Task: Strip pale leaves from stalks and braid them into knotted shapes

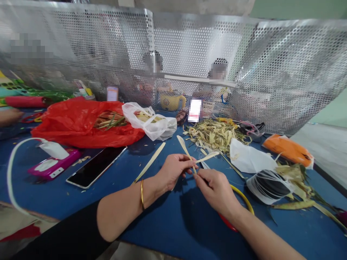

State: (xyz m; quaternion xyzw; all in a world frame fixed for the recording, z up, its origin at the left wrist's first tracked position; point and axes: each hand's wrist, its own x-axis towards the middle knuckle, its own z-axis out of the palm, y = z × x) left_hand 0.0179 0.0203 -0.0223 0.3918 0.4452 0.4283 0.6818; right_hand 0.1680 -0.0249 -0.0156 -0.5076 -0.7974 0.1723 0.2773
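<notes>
Craft workshop, shared blue worktable (168,224), perforated metal divider (189,47), leaf scraps (214,133)

One head cam only, worn by the person, looking fwd and down across the blue bench (168,224). Close: forearms enter from the bottom edge, left hand (173,171) and right hand (217,189) near frame centre. Perforated metal screen (189,47) fills the top half. No 2nd view to overlap.
</notes>
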